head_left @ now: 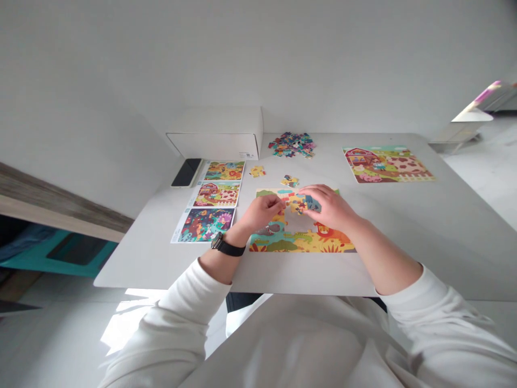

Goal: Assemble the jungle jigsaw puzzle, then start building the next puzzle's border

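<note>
My left hand [262, 211] and my right hand [327, 207] meet over a partly joined jungle jigsaw puzzle [299, 237]. Between my fingertips is a small joined group of jigsaw pieces [301, 203], with blue and red patches, and both hands grip it. My hands hide part of the puzzle below. Two small clusters of loose pieces [257, 171] [290, 181] lie just beyond my hands. Farther back is a heap of loose jigsaw pieces [291, 144]. A black watch [226, 245] circles my left wrist.
A white table [404, 258] holds a joined farm puzzle [388, 164] at the right. Three picture cards [224, 171] [217, 194] [204, 224] lie in a column at the left, near a black phone [186, 172]. A white box [216, 132] stands at the back edge.
</note>
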Tool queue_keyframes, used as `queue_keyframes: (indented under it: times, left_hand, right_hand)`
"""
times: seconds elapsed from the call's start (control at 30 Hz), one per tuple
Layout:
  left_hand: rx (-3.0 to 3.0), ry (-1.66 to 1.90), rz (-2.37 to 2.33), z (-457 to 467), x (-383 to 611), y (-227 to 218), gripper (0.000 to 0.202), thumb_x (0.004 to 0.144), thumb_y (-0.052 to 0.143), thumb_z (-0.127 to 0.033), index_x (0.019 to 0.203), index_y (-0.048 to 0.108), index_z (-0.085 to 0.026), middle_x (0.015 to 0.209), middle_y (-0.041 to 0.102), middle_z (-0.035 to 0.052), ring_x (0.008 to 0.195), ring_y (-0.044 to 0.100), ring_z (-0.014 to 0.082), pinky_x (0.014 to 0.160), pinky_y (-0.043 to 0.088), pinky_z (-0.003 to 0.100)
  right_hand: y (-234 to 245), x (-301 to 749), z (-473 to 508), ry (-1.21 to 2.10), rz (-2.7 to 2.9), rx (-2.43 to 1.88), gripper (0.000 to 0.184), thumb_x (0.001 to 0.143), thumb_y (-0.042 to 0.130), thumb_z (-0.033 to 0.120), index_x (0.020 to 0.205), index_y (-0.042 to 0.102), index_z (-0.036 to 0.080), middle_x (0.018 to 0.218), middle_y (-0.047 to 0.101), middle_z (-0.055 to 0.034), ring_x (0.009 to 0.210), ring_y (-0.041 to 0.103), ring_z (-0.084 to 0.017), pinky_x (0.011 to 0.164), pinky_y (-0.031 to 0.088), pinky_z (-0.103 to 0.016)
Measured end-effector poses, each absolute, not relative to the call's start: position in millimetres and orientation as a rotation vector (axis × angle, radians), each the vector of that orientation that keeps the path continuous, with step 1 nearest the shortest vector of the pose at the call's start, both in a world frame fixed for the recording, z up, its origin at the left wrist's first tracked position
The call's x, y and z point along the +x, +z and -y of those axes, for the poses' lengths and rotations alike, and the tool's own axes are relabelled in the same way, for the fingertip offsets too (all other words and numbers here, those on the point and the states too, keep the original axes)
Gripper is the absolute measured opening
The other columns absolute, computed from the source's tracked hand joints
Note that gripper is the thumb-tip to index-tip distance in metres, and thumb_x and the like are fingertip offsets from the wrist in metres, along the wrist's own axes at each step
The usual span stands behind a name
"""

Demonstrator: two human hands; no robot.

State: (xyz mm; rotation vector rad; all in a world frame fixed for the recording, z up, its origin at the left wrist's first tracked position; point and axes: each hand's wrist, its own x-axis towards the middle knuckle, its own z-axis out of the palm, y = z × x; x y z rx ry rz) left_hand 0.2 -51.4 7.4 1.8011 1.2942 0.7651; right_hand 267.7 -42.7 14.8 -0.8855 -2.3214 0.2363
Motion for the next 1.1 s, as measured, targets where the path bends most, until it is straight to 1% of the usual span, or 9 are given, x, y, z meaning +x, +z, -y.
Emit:
queue_keyframes:
  times: [0.17,0.33,0.53,0.67,0.73,0.83,0.97,1.1]
  left_hand:
    - [1.817,0.825,-1.378,49.5,-7.2,8.4,0.037,0.096,0.059,-0.048,0.072,0.061,-0.02,0.063,0.056,-0.0029,0.059,0.047,0.012,0.059,0.036,0.025]
    - [1.823,0.829,-1.335,48.9,-7.7,7.3,0.045,0.1,0.054,-0.053,0.068,0.054,-0.021,0.061,0.053,-0.0027,0.059,0.046,0.0119,0.059,0.036,0.026]
    - [1.867,0.811,-1.342,50.0,-6.9,7.2,0.048,0.101,0.054,-0.053,0.065,0.05,-0.021,0.06,0.049,-0.0028,0.059,0.045,0.012,0.059,0.036,0.026]
    - [1.82,0.823,-1.328,48.2,-8.3,3.7,0.042,0.103,0.049,-0.049,0.073,0.059,-0.021,0.062,0.054,-0.0016,0.058,0.048,0.0129,0.057,0.038,0.025]
    - [1.777,0.85,-1.332,46.9,-9.0,1.3,0.037,0.103,0.049,-0.046,0.082,0.066,-0.02,0.067,0.059,-0.0006,0.059,0.05,0.0131,0.057,0.04,0.025]
    - [1.754,0.876,-1.344,45.6,-9.7,-1.5,0.026,0.099,0.055,-0.039,0.098,0.073,-0.02,0.078,0.069,0.002,0.062,0.056,0.0132,0.058,0.043,0.025]
    - [1.742,0.934,-1.366,44.4,-10.3,-4.1,0.019,0.093,0.066,-0.035,0.103,0.073,-0.02,0.089,0.075,0.0044,0.07,0.063,0.0145,0.063,0.048,0.026]
    - [1.772,0.988,-1.457,43.3,-10.8,-5.2,0.021,0.094,0.067,-0.03,0.112,0.072,-0.021,0.096,0.076,0.0045,0.074,0.066,0.0147,0.071,0.052,0.027]
  right_hand:
    - [22.2,293.8,32.0,0.215,2.209,-0.983,0.043,0.093,0.079,0.024,0.135,0.069,0.03,0.138,0.075,-0.0088,0.131,0.069,-0.034,0.117,0.054,-0.058]
    - [21.8,313.5,27.6,0.269,2.199,-1.016,0.039,0.089,0.084,0.028,0.126,0.072,0.03,0.136,0.077,-0.0082,0.128,0.071,-0.034,0.115,0.054,-0.058]
    - [12.1,318.6,30.9,0.362,2.291,-1.023,0.036,0.088,0.083,0.026,0.123,0.074,0.03,0.136,0.078,-0.0074,0.128,0.071,-0.034,0.115,0.055,-0.057]
    - [7.5,319.2,31.5,0.369,2.317,-1.042,0.034,0.088,0.084,0.028,0.121,0.076,0.03,0.136,0.078,-0.0081,0.127,0.072,-0.034,0.112,0.056,-0.057]
    - [6.5,319.0,31.2,0.373,2.319,-1.047,0.034,0.088,0.084,0.029,0.121,0.076,0.03,0.136,0.078,-0.008,0.126,0.072,-0.034,0.112,0.057,-0.057]
    - [5.2,317.7,30.8,0.393,2.325,-1.043,0.034,0.089,0.083,0.028,0.122,0.076,0.03,0.136,0.078,-0.008,0.126,0.073,-0.033,0.113,0.057,-0.057]
    - [3.7,313.7,32.3,0.416,2.32,-1.037,0.036,0.087,0.083,0.027,0.123,0.076,0.03,0.136,0.078,-0.0079,0.127,0.072,-0.033,0.114,0.056,-0.058]
    - [5.8,306.0,32.6,0.442,2.337,-1.046,0.035,0.089,0.083,0.029,0.122,0.076,0.03,0.135,0.078,-0.0075,0.126,0.073,-0.033,0.113,0.056,-0.056]
